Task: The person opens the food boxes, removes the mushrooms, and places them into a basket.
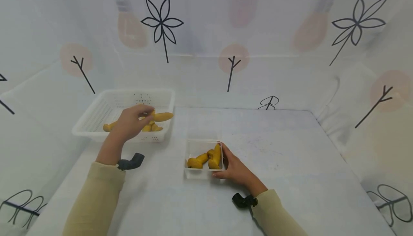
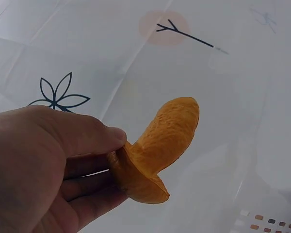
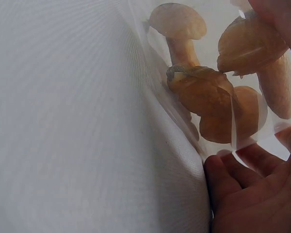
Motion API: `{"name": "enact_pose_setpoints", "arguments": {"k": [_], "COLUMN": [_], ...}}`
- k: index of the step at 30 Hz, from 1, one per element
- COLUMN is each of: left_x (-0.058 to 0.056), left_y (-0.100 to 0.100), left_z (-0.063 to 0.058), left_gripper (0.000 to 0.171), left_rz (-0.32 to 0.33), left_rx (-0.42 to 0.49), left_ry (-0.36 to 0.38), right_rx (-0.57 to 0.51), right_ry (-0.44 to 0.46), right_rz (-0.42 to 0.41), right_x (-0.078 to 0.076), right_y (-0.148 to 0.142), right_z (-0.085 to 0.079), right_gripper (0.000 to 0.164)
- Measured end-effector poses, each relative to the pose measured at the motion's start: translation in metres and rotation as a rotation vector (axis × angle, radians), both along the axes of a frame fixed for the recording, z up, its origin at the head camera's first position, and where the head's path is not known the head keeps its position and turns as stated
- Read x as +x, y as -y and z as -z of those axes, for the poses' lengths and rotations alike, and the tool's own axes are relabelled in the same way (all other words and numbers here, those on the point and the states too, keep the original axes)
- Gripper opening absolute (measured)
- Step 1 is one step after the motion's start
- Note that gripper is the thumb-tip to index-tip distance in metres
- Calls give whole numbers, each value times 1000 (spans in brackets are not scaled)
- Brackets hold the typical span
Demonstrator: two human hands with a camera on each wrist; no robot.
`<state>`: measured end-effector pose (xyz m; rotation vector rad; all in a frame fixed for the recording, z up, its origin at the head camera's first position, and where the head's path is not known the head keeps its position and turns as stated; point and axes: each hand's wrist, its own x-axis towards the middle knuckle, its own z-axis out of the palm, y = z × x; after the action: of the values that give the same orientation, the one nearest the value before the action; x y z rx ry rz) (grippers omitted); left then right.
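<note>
My left hand [image 1: 129,123] pinches a yellow-orange mushroom [image 1: 164,117] by its cap, above the right side of a white perforated basket [image 1: 145,138]. In the left wrist view, the thumb and fingers hold the mushroom's cap [image 2: 140,182], and its thick stem [image 2: 172,128] points up and away. More yellow mushrooms [image 1: 152,127] lie in the basket, partly hidden by the hand. My right hand [image 1: 237,169] grips the right side of a clear plastic box [image 1: 201,174] on the table. Several mushrooms [image 3: 216,102] are inside the box, seen through its wall in the right wrist view.
A white cloth-covered table [image 1: 274,150] carries the basket at its back left and the box near its middle. Behind it hangs a pale curtain [image 1: 200,81] printed with leaves and twigs. A dark wrist device [image 1: 131,161] sits on the left wrist, another [image 1: 244,201] on the right.
</note>
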<state>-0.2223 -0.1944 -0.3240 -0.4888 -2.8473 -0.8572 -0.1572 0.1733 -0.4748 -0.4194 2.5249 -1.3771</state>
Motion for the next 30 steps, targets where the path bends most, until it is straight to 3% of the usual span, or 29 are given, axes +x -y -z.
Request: {"name": "enact_pose_setpoints", "arguments": {"k": [14,30], "left_x": [-9,-18], "left_y": [18,31], "left_z": [14,38], "left_gripper": [41,42], "left_rz": [-129,-209], "left_rx": [8,4], "left_ry": [103,140], "right_rx": [-6,-4], "right_ry": [-6,-4], "right_rz": [-5,0], "right_x": [0,1], "right_y": [-1,1], "right_z": [1,2], "right_gripper": [120,119]}}
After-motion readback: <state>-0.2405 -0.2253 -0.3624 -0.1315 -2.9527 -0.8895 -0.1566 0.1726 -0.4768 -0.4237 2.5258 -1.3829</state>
